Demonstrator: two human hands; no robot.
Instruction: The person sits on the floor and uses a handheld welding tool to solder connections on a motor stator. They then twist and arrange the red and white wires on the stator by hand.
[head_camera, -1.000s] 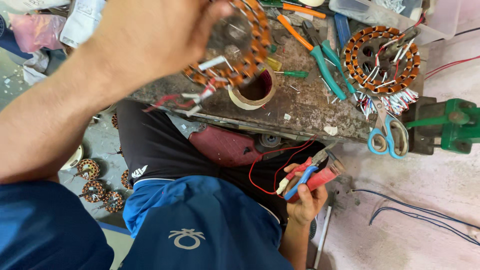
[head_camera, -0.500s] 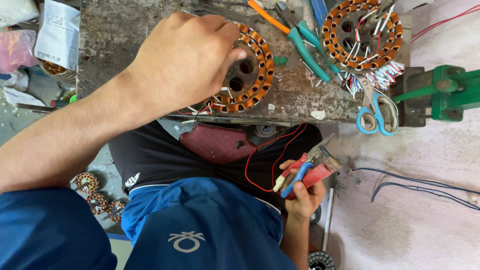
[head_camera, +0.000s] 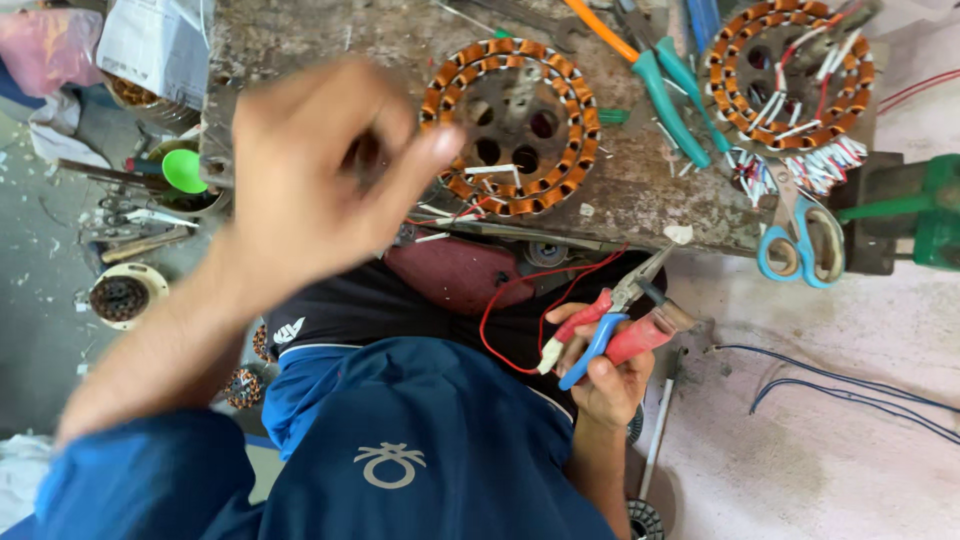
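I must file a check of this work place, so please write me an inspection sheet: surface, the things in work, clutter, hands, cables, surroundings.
Surface: worn, stained workbench, dusty with small scraps.
Job's things: round stator with copper windings flat on the bench; pliers with red and blue handles.
Clutter: second wound stator, blue-handled scissors, teal-handled pliers.
Hands: left hand blurred, raised beside the stator, fingers curled, hold unclear; right hand gripping the pliers over the lap.
Cables: red wire looping from bench edge to the right hand; dark wires on the floor.
Surroundings: green vise at the right; small coils on the floor at the left.
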